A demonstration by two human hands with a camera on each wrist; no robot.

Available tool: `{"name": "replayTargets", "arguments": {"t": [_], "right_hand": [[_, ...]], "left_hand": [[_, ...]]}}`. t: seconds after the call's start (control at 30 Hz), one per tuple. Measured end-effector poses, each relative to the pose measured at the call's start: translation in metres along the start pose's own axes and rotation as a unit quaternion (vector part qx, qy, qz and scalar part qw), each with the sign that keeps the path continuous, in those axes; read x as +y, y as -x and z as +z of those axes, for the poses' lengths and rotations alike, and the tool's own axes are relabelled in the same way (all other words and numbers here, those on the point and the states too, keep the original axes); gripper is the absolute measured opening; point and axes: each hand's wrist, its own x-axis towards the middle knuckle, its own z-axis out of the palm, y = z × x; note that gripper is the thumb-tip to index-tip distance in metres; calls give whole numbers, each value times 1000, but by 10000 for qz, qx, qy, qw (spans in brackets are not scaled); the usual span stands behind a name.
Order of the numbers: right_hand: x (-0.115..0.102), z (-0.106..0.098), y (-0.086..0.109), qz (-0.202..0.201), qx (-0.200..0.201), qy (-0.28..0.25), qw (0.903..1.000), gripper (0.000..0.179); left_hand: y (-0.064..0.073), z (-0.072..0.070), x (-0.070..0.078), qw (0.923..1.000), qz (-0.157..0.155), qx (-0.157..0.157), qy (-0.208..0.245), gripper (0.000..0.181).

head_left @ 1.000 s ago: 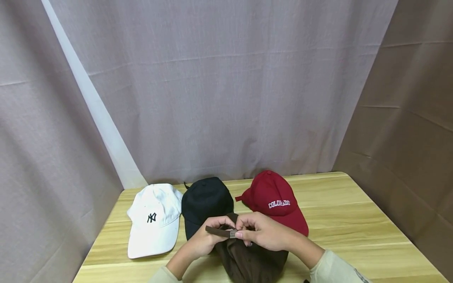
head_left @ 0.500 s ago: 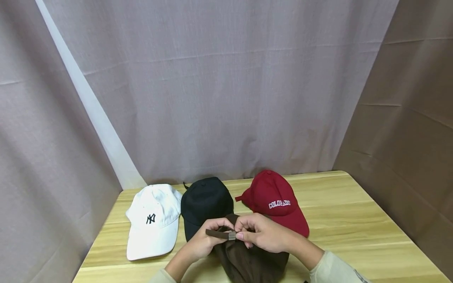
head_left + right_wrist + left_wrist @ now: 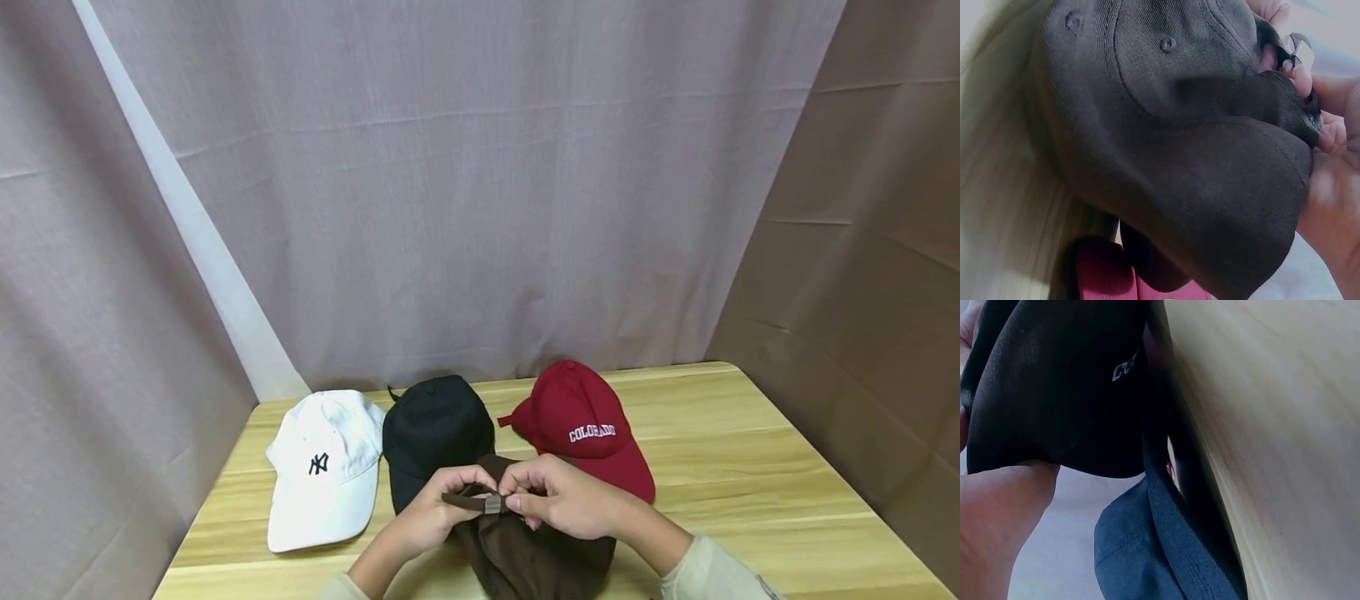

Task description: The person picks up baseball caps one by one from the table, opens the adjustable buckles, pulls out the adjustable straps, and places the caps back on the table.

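Observation:
A brown baseball cap (image 3: 547, 558) sits at the table's near side, its back strap (image 3: 463, 502) raised between both hands. The strap runs through a metal buckle (image 3: 492, 504), with its loose end pointing left. My left hand (image 3: 427, 517) holds the strap left of the buckle, fingers curled. Thumb and fingers of my right hand (image 3: 573, 500) pinch the strap just right of the buckle. In the right wrist view, the cap's crown (image 3: 1166, 125) fills the middle and hides part of both hands. The cap looks almost black (image 3: 1066, 387) in the left wrist view.
Behind the hands stands a black cap (image 3: 438, 425), with a white cap (image 3: 326, 467) to its left. A red cap (image 3: 577, 408) lies right of it, partly behind the right hand. They share a wooden table (image 3: 750, 483) backed by a grey curtain (image 3: 450, 208).
The strap's loose end has shifted slightly to the right and angled less steeply. Both hands keep their hold and have sunk a little in the head view. The other caps stay put.

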Motion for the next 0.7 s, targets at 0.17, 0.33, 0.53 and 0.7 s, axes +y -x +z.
{"name": "replayTargets", "arguments": {"t": [0.17, 0.33, 0.53, 0.7], "right_hand": [[0, 0, 1, -39, -10, 37, 10000, 11], [2, 0, 0, -55, 22, 59, 10000, 11], [8, 3, -2, -55, 210, 190, 9996, 10], [9, 4, -4, 66, 284, 381, 9988, 11]], "left_hand": [[-1, 0, -1, 9999, 54, -6, -128, 22], [-2, -1, -3, 9996, 73, 43, -258, 22], [-1, -2, -5, 9995, -78, 94, -303, 22], [-2, -1, -4, 9991, -196, 129, -347, 23]]}}
